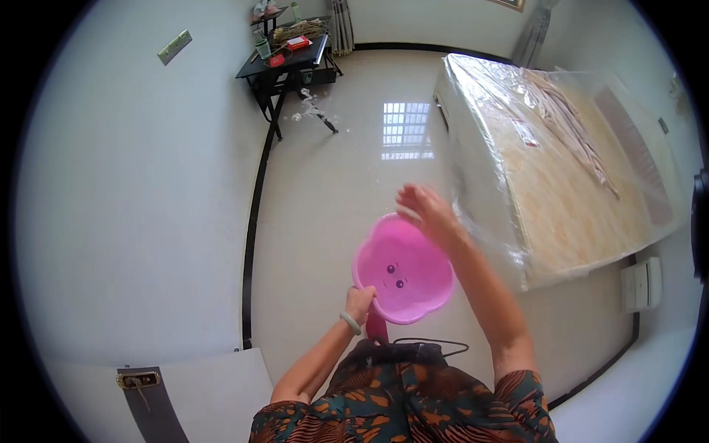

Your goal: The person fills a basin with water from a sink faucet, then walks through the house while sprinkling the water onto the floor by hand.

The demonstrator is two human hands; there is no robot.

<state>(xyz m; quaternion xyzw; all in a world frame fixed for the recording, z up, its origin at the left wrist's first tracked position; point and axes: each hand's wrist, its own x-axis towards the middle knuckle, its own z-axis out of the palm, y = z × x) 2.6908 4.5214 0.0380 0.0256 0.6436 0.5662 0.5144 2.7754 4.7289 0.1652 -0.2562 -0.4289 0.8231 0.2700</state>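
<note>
Gripping a pink basin (427,284) low in front of the body, a person in a patterned top (384,413) stands on a glossy tiled floor (317,214). The basin hangs tilted ahead of the waist, its far rim just beneath the other hand; a pair of printed eyes (395,276) looks up from inside, and whether water lies in it cannot be told. The left hand (361,303), a pale bangle (350,323) at its wrist, is closed on the near left rim. The right hand (428,210) is raised over the far side, fingers loosely spread, blurred, with nothing visible in its grasp.

Well ahead of the hands and to their left, a whitish splash (308,107) shows beside the legs of a black desk (255,68), looking like scattered water, though whether airborne or on the floor is unclear. Sprinkling by hand appears to be the step under way, caught at the end of a toss. Another would call for the right hand to dip into the basin while the left keeps the rim high enough not to spill.

Just beyond the right hand, on its right, a bed (509,188) stands under clear plastic, a pinkish cloth (572,122) trailing across it; stray drops could land there. Below the left hand, a dark pink object (377,328) is only partly visible, its kind uncertain.
</note>
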